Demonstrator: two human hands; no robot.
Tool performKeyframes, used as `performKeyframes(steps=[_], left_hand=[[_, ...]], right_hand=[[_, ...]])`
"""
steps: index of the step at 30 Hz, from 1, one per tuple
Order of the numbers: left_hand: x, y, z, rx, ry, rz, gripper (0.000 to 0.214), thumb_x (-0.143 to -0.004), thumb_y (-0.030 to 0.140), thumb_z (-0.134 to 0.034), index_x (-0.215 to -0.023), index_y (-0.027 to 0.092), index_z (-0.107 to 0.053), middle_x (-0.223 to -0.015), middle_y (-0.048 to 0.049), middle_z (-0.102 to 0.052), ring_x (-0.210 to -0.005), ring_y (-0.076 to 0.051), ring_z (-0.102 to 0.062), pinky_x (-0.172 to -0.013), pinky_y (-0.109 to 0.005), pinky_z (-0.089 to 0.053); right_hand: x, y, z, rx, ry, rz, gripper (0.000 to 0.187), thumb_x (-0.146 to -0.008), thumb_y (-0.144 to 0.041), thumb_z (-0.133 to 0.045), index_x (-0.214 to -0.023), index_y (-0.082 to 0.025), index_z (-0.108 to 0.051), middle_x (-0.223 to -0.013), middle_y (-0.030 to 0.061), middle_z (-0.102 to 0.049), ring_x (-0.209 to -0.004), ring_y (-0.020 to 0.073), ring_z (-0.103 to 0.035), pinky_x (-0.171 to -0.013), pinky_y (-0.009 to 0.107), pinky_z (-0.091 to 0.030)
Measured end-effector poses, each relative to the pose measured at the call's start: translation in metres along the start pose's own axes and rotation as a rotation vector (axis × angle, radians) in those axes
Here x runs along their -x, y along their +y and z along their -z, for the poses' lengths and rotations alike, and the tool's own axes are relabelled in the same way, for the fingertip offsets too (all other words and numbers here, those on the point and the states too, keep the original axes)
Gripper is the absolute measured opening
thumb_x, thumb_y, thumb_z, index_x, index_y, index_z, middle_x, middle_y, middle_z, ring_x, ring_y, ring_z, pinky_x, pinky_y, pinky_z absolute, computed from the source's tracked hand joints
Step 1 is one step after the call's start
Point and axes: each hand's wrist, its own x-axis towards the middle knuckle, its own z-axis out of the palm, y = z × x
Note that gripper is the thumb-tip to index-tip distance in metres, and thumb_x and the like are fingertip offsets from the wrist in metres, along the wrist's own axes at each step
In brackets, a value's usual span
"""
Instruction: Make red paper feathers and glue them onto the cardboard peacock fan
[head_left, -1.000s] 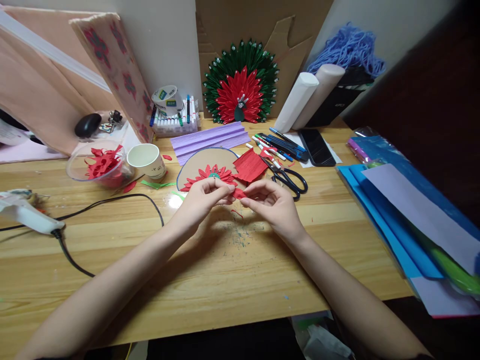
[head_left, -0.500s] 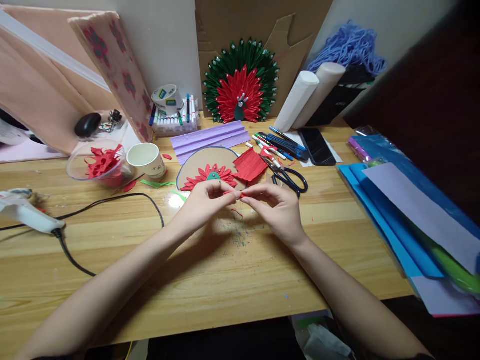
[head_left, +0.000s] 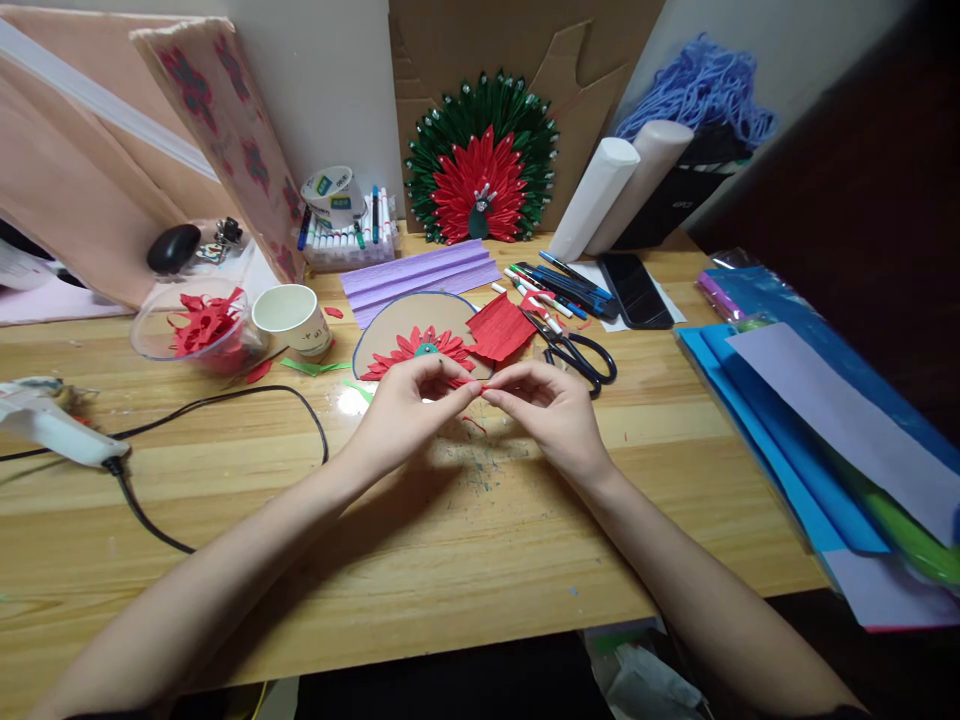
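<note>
In the head view, near the middle of the frame, the left hand [head_left: 401,402] and the right hand [head_left: 559,415] both pinch a small red paper piece [head_left: 482,388] between closed fingertips. In my judgement, it could tear if they pull too strongly. The scissors [head_left: 564,344], right of centre, could catch the right knuckles. Toward the wooden table's [head_left: 487,580] front edge, lower centre, there seems room for moving.

Soft light covered the tabletop [head_left: 480,590], glare [head_left: 351,401] shone beside the left hand [head_left: 405,405], shadow [head_left: 360,545] lay under the left forearm [head_left: 247,570], far right was dark, right-edge sheets [head_left: 847,420] looked stretched.
</note>
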Motion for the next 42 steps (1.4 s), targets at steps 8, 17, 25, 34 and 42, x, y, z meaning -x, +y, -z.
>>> performKeyframes(steps=[8,17,25,34,42], left_hand=[[0.0005,0.0016,-0.0009,-0.007,0.037,0.008,0.021,-0.075,0.033,-0.067,-0.077,0.012,-0.065,-0.077,-0.0062,-0.069,-0.068,-0.014,-0.061,-0.065,-0.026,-0.048],[-0.0005,0.0009,-0.0009,-0.013,0.056,-0.008,0.019,-0.074,0.031,-0.068,-0.077,0.013,-0.067,-0.078,-0.0063,-0.07,-0.068,-0.013,-0.061,-0.064,-0.025,-0.049],[0.0008,0.0028,0.0017,0.095,0.01,0.039,0.017,-0.076,0.03,-0.066,-0.08,0.013,-0.067,-0.084,-0.0054,-0.071,-0.073,-0.012,-0.062,-0.069,-0.025,-0.048],[-0.0025,0.0054,0.0033,0.156,-0.038,0.158,0.018,-0.074,0.032,-0.067,-0.076,0.014,-0.068,-0.076,-0.0027,-0.068,-0.064,-0.01,-0.056,-0.063,-0.023,-0.043],[-0.0024,0.0079,0.003,0.222,-0.054,0.217,0.016,-0.074,0.03,-0.066,-0.072,0.014,-0.066,-0.074,-0.0016,-0.066,-0.066,-0.009,-0.054,-0.064,-0.023,-0.042]], right_hand=[[-0.0002,0.0002,0.0006,-0.024,-0.02,-0.054,0.014,-0.069,-0.026,-0.075,-0.077,-0.021,-0.065,-0.077,-0.0003,-0.067,-0.074,0.0123,-0.064,-0.073,0.027,-0.054],[0.0016,0.0018,0.0023,0.042,-0.018,0.003,0.009,-0.074,-0.021,-0.07,-0.08,-0.02,-0.064,-0.078,0.0003,-0.067,-0.073,0.0123,-0.064,-0.07,0.027,-0.054],[0.0047,-0.0042,0.005,0.318,-0.04,0.272,0.01,-0.077,-0.02,-0.068,-0.086,-0.023,-0.07,-0.084,0.0017,-0.071,-0.078,0.0156,-0.065,-0.074,0.033,-0.054],[0.0062,-0.0052,0.006,0.396,0.019,0.367,0.012,-0.08,-0.015,-0.065,-0.084,-0.025,-0.071,-0.082,0.0006,-0.072,-0.078,0.0165,-0.066,-0.075,0.034,-0.053],[0.0046,-0.0043,0.0043,0.341,0.015,0.318,0.01,-0.078,-0.015,-0.066,-0.084,-0.023,-0.07,-0.082,0.0015,-0.07,-0.079,0.0161,-0.065,-0.075,0.033,-0.053]])
